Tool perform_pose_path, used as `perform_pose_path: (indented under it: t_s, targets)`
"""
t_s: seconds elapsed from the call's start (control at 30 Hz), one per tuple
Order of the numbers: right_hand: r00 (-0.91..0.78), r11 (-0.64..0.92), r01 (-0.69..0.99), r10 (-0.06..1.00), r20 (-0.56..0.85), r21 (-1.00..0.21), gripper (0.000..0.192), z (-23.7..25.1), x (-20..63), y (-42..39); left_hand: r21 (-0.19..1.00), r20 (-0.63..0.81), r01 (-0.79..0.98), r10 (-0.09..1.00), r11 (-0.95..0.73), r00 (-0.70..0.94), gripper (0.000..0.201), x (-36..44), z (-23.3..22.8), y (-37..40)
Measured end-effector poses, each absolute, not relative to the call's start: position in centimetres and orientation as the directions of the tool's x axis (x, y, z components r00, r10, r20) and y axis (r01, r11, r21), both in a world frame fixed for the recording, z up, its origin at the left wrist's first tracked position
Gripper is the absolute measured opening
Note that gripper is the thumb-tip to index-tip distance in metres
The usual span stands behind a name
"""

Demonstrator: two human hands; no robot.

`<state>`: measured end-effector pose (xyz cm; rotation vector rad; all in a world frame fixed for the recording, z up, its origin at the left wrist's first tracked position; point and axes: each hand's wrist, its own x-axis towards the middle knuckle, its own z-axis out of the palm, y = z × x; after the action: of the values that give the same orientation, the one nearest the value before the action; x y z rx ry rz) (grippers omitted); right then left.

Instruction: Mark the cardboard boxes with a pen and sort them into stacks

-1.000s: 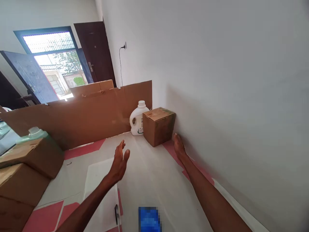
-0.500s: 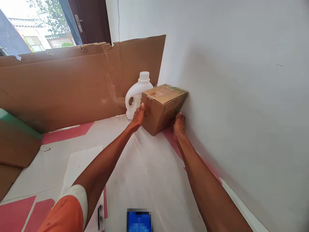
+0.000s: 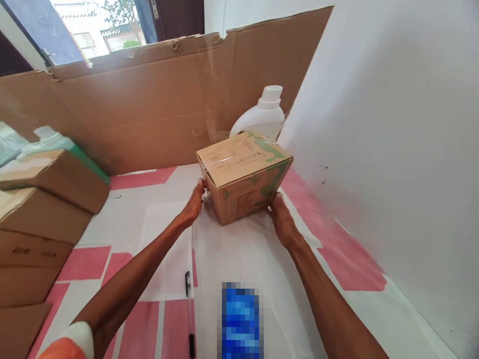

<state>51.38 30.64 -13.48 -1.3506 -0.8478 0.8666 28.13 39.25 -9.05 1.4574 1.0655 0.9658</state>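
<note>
A brown cardboard box [image 3: 243, 174] with green printing on its top and side is gripped between my two hands, slightly tilted. My left hand [image 3: 194, 202] presses on its left side, fingers partly hidden behind it. At the lower right edge, my right hand [image 3: 283, 219] holds the box, with its fingertips out of sight underneath. Right behind the box stands a white plastic jug [image 3: 262, 114] with a white cap; the box covers its lower part.
Stacked cardboard boxes [image 3: 41, 224] and a bottle of green liquid [image 3: 71, 147] stand at left. A cardboard panel [image 3: 149, 109] runs along the back, a white wall [image 3: 392, 149] along the right. A pen [image 3: 189, 314] and a pixelated blue screen [image 3: 240, 319] lie in front.
The box has come away from the right wall and nearer to me, turned so its printed side shows more. Both hands moved with it. My view has swung left and down.
</note>
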Motion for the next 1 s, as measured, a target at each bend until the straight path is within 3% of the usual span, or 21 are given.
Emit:
perform_pose_path:
  t_s: [0.2,0.33,0.43,0.57,0.8,1.0]
  targets:
    - [0.270,-0.015,-0.013,0.963,-0.018,-1.000,0.065,-9.8,41.9,26.5,0.978,0.112,0.150,0.970,-0.147,0.218,0.075,20.3,-6.0,33.9]
    - [0.193,0.100,0.066,0.975,0.111,-0.993,0.056,-6.8,33.9,22.0,0.948,0.202,0.234,0.977,-0.214,0.075,0.071,10.7,-4.2,27.6]
    - [0.125,0.126,0.032,0.984,0.129,-0.991,0.057,-6.0,27.6,17.7,0.929,0.216,0.319,0.975,-0.187,-0.059,0.071,3.8,-4.8,22.0]
    - [0.017,0.045,0.019,0.999,0.046,-0.999,0.059,-8.0,21.7,11.8,0.933,0.174,0.346,0.967,-0.102,-0.185,0.071,-2.1,-7.8,15.0]
    - [-0.047,0.008,0.132,0.999,0.001,-0.991,0.067,-13.9,19.7,6.6,0.959,0.116,0.280,0.962,-0.044,-0.249,0.082,-3.8,-12.5,9.9]
    - [-0.032,0.004,0.048,0.999,0.002,-0.999,0.054,-11.9,20.9,5.7,0.965,0.121,0.255,0.971,-0.066,-0.207,0.070,-3.1,-10.6,7.9]
